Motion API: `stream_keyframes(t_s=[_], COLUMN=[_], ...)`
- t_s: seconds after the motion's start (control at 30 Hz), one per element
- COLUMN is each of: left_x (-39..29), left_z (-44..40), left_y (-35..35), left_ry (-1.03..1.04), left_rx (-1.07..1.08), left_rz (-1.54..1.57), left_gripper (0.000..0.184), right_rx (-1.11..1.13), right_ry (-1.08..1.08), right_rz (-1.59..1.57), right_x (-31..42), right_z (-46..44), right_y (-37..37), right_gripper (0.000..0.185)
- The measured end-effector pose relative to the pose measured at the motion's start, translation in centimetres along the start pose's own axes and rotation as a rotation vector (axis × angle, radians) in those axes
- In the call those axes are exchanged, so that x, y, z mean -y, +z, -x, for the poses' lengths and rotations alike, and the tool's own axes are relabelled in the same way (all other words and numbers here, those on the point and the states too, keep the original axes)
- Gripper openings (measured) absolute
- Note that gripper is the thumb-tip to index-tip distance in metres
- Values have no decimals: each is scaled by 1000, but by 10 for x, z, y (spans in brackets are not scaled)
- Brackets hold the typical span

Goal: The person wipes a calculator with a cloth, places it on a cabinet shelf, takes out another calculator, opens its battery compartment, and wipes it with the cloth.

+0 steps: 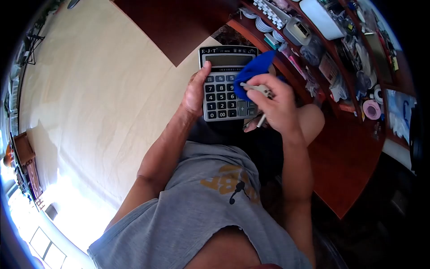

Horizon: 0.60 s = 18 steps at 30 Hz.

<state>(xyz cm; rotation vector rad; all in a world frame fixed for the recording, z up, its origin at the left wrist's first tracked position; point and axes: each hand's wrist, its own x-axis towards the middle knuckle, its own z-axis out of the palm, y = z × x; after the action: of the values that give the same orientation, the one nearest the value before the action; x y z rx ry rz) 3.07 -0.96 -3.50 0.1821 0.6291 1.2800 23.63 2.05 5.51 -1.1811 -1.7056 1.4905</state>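
A silver-and-black desk calculator (pixel 218 115) is tilted up above my lap, its keys and grey display facing me. My left hand (pixel 195 93) grips its left edge, with the thumb along the front beside the display. My right hand (pixel 277 101) is closed in a pinch at the calculator's right side. A blue cloth (pixel 256 67) hangs at those fingers and covers part of the upper right keys. Between the same fingers shows a slender pale stick-like tool (pixel 261 121), whose exact kind I cannot make out; its light tip lies over the cloth.
Pale floor (pixel 112 89) spreads to the left, with a dark red-brown panel (pixel 174 27) at the top. On the right, open shelves hold stacked dishes, a white tray (pixel 321 18), bagged items and a pink tape roll (pixel 371 109). A reddish-brown surface (pixel 345 166) lies below them.
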Motion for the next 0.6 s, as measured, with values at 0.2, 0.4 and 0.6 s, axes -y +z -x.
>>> stream_keyframes(t_s=[0.2, 0.4, 0.6], left_x=[6, 6, -4], left_z=[-3, -8, -10], left_y=[-9, -11, -12], left_ry=[-46, -65, -115], left_rx=[-75, -48, -102], left_rz=[-32, -30, -229], left_gripper=[64, 63, 60], right_rx=[-190, -135, -51], right_ry=[-137, -386, -537], right_rz=[224, 554, 821], right_x=[-23, -31, -42], right_z=[6, -2, -13], right_y=[-7, -7, -17], right_gripper=[16, 14, 11])
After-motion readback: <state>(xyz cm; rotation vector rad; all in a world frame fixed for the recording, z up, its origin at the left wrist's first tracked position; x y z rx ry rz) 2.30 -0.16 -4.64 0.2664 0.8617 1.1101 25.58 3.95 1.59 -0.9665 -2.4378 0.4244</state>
